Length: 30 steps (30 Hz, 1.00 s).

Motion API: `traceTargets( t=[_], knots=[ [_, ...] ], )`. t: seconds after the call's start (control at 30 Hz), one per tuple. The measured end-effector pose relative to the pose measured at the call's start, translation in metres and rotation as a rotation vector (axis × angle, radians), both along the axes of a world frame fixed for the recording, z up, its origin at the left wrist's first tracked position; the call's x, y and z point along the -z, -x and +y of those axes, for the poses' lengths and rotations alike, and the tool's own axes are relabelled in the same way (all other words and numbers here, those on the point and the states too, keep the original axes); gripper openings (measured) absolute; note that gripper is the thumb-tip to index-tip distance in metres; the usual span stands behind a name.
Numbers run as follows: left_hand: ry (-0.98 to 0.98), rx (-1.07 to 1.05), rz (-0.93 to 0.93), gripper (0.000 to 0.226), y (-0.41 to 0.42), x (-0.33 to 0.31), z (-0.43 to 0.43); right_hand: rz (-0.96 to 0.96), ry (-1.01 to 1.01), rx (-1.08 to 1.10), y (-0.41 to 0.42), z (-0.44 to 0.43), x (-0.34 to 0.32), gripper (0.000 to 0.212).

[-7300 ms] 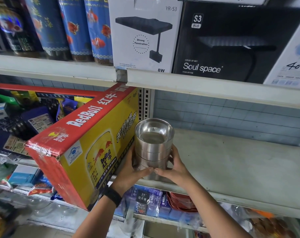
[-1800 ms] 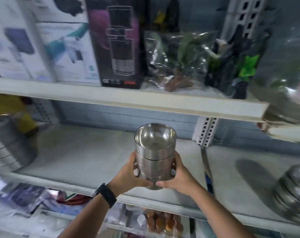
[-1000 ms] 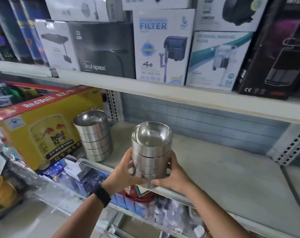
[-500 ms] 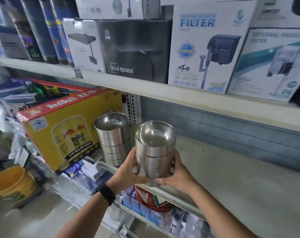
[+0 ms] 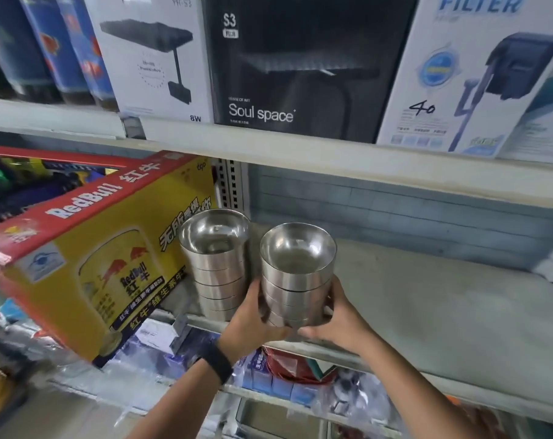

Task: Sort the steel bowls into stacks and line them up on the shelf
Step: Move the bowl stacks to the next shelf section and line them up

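At far left a yellow RedBull carton [image 5: 88, 258] leans on the shelf [image 5: 427, 305]. Just beside it stands one bowl stack [image 5: 215, 264]. Your left hand [image 5: 253, 321] and right hand [image 5: 341, 321] clasp a second bowl stack [image 5: 297, 274] from both sides, just right of the first, at the shelf's front edge.

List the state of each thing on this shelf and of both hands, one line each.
Held bowl stack: upright, gripped from both sides at the shelf's front edge; set down or not, cannot tell.
Other bowl stack: upright on the shelf, beside the held one.
Red Bull box: closed, tilted.
Left hand: closed on the held stack.
Right hand: closed on the held stack.
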<state>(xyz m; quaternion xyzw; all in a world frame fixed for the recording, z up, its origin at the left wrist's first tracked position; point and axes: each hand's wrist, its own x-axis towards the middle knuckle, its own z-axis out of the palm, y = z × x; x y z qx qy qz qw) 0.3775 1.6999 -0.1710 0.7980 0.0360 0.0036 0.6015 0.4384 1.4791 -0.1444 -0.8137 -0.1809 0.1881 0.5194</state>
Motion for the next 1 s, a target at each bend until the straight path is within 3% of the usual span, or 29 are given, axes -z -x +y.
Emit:
traceTargets(
  t=[0.8,1.0],
  knots=[
    [-0.096,-0.025,-0.055,0.139,-0.002,0.006,-0.002,0.002,-0.080,0.011,0.010,0.006,0.005,0.135],
    [-0.115,-0.039,-0.050,0.118,0.003,0.001,-0.006,-0.012,-0.122,0.024,0.012,0.010,0.007,0.129]
  ],
)
